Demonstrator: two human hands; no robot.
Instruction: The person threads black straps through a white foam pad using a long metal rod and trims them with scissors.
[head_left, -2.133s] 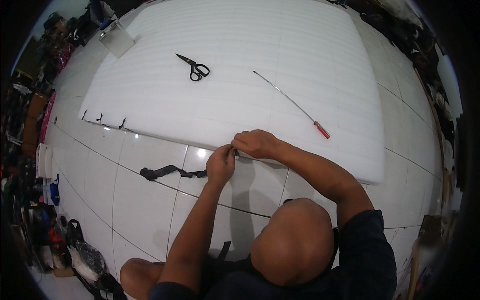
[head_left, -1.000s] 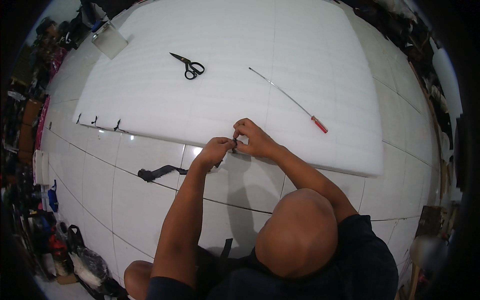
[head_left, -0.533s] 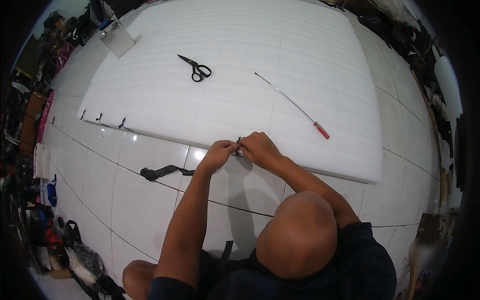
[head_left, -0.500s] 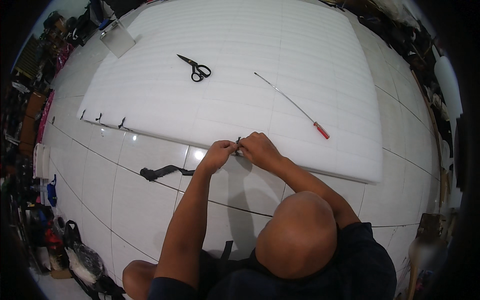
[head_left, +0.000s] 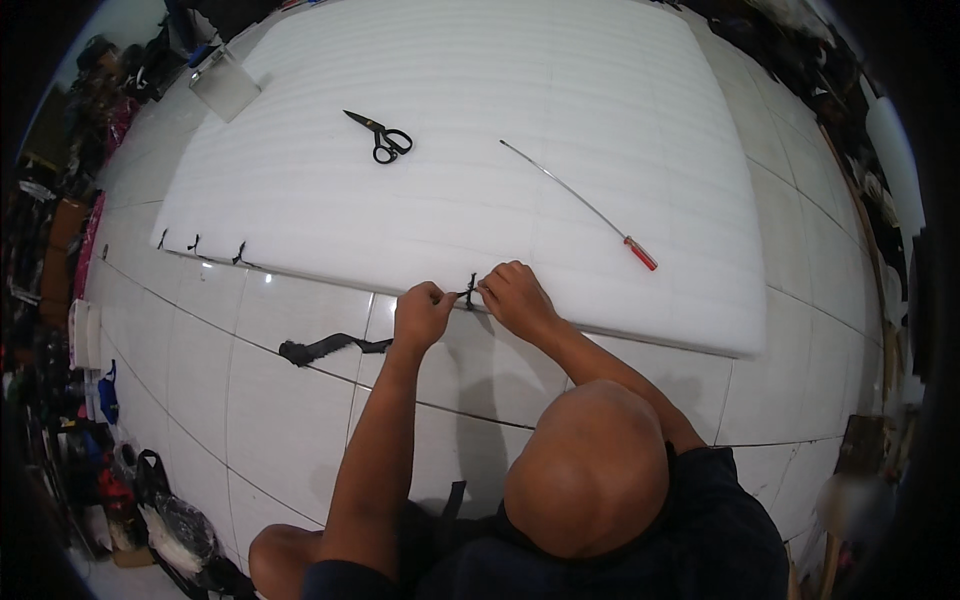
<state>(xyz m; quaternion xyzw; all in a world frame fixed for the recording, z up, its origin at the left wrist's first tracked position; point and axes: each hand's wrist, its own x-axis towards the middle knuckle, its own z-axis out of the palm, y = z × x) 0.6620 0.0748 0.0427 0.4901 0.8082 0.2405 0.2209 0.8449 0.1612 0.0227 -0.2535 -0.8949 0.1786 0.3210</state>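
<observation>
A thin black tie is sitting at the near edge of the white pad, its long way running across that edge, with its top tip pointing toward the pad's far side. The left hand is making a tight grip, pinching an end that is pointing left along the edge. The right hand is bending its fingers beside the tie; I cannot tell if its grip is holding any. Black scissors are lying on the pad, showing a gold mark too small to read.
</observation>
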